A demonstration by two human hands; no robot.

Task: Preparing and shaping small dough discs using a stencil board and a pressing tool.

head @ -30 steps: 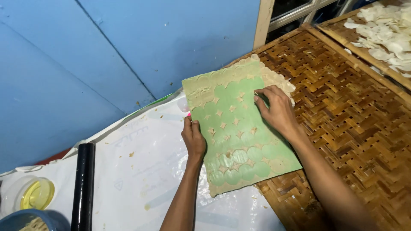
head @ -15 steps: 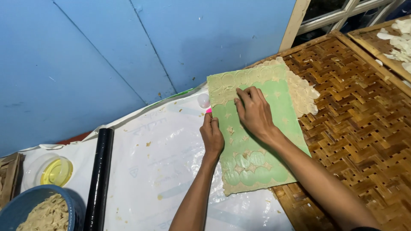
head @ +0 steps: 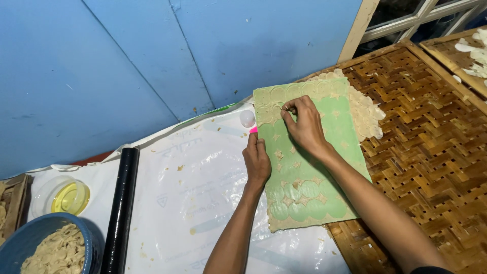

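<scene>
Green sheet point(head: 324, 172) with thin dough lies half on woven mat point(head: 431, 152). Our right hand point(head: 304, 127) pinches dough; left hand point(head: 257, 160) presses flat, open. Soft, tearable; we lift at edges.

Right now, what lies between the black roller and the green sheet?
In the head view, white plastic sheeting with a few dough crumbs lies between the black roller and the green sheet; the left hand rests at the sheet's edge.
</scene>
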